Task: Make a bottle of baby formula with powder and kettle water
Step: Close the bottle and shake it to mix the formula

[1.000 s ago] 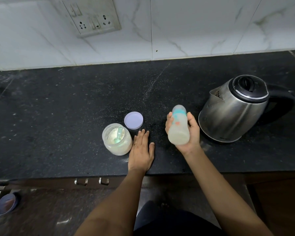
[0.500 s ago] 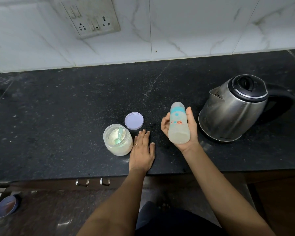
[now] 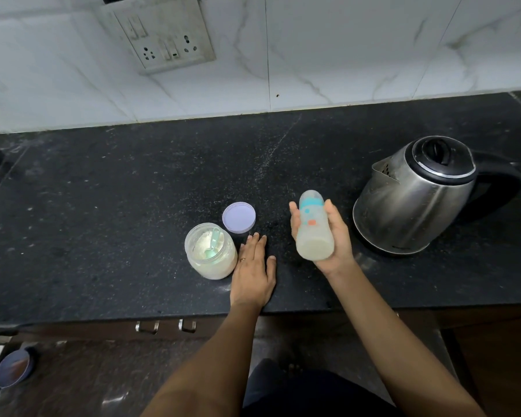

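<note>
Bottle [image 3: 313, 228] tilted anew, milky formula inside, in right hand [image 3: 331, 236].

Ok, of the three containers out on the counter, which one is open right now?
The powder jar beside the left hand: its lilac lid lies off behind it. The bottle is capped; the kettle lid is down.

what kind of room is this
Most likely a home kitchen: a black stone countertop against a marble-look tiled wall with a socket panel, a steel electric kettle standing on it, and drawer handles under the counter's edge.
</note>
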A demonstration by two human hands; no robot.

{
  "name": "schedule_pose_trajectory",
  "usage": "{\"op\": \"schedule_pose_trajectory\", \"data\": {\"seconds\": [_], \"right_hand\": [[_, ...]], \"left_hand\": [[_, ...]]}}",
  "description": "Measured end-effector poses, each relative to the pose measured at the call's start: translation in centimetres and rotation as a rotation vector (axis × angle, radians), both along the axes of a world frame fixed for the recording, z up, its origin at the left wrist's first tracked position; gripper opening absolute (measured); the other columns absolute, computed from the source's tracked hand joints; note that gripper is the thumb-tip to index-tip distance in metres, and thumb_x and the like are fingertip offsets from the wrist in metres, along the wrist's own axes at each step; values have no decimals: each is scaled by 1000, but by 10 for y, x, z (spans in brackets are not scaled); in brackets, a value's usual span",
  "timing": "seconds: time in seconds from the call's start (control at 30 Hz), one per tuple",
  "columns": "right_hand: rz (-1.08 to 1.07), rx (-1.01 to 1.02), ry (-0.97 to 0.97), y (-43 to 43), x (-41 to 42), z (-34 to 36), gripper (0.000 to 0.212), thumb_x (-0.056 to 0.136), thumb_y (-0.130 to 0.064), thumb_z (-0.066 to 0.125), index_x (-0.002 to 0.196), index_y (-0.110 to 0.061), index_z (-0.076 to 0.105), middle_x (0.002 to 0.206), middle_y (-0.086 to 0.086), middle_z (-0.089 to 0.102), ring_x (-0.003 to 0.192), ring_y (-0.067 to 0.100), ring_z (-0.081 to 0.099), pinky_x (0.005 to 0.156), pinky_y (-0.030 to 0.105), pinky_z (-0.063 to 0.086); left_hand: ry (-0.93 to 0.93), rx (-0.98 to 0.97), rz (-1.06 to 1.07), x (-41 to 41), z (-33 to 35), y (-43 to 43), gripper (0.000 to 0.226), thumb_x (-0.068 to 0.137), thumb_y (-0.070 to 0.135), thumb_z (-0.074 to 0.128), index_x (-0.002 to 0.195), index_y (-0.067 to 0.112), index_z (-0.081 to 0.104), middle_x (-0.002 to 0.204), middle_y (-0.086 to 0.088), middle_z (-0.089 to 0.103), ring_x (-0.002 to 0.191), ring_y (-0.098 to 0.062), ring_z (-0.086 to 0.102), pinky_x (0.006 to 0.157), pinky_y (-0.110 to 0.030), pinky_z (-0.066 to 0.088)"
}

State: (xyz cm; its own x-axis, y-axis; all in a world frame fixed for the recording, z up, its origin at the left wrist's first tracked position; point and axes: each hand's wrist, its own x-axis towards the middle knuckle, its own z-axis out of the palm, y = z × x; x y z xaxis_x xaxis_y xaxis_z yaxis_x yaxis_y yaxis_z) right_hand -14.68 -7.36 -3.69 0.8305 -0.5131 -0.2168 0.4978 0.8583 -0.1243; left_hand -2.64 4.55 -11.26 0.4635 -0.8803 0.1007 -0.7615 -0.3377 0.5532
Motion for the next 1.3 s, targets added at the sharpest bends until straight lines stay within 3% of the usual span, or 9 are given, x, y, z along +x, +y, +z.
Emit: {"op": "schedule_pose_trajectory", "data": {"seconds": [0.13, 0.27, 0.4, 0.53, 0.63, 0.8, 0.97, 1.1, 1.3], "right_hand": [[72, -111, -96, -1, -3, -1, 58, 87, -27, 64, 137, -6, 46, 107, 20, 58, 80, 25, 62, 71, 33, 55], [-117, -18, 25, -5, -1, 2, 62, 79, -31, 71, 131, -6, 48, 102, 18, 62, 80, 25, 67, 69, 38, 58], [-16, -142, 61, -1, -3, 1, 60, 72, -28, 79, 123, -5, 55, 101, 15, 60, 75, 21, 63, 66, 32, 57], [-112, -51, 33, -3, -2, 2, 80, 61, -25, 88, 127, -6, 47, 104, 16, 62, 83, 25, 67, 73, 37, 58], [-7, -133, -60, 1, -3, 7, 63, 78, -27, 74, 129, -5, 44, 104, 17, 59, 78, 23, 63, 69, 34, 57], [-131, -22, 159, 2, 3, 23, 53, 86, -43, 58, 124, -8, 51, 98, 11, 63, 70, 20, 65, 62, 31, 58], [-35, -90, 126, 10, 0, 26, 53, 75, -34, 70, 119, -10, 55, 95, 11, 62, 64, 18, 61, 56, 26, 54], [-169, 41, 250, 6, 0, 37, 47, 87, -34, 58, 124, -5, 51, 105, 19, 63, 81, 24, 66, 70, 37, 61], [44, -214, 220, 12, -5, 47, 69, 61, -30, 82, 120, -8, 56, 93, 16, 64, 63, 21, 63, 57, 30, 57]], "left_hand": [[-14, 2, 0, 0, 0, 0, 55, 95, 36, 28, 144, 13, 36, 154, -5, 31, 145, -15, 17, 118, -26, 3], [-15, 10, 0, 0, -1, 0, 54, 95, 33, 31, 144, 12, 36, 154, -6, 30, 145, -15, 17, 118, -27, 3], [-8, 12, -2, 0, -2, 0, 53, 95, 33, 32, 145, 13, 35, 154, -5, 30, 145, -15, 17, 119, -28, 5], [-12, 17, -2, 0, -1, 0, 53, 96, 33, 31, 145, 13, 34, 155, -5, 29, 145, -15, 15, 118, -27, 2], [-9, 21, -2, 0, -1, 0, 55, 96, 35, 29, 146, 14, 33, 155, -5, 27, 146, -15, 15, 118, -27, 2], [0, 22, 2, 0, 0, 0, 54, 95, 34, 30, 145, 13, 34, 155, -5, 28, 145, -16, 16, 118, -26, 2], [-7, 17, 2, -1, 2, 0, 54, 95, 34, 30, 144, 12, 35, 154, -7, 30, 145, -17, 18, 117, -24, 0], [-14, 18, 5, -1, 4, 1, 56, 94, 36, 26, 144, 12, 36, 153, -7, 32, 144, -17, 19, 117, -25, 1], [-5, 29, 4, -1, 4, 1, 55, 95, 34, 29, 145, 12, 35, 154, -7, 30, 145, -17, 18, 116, -25, 0]]}}
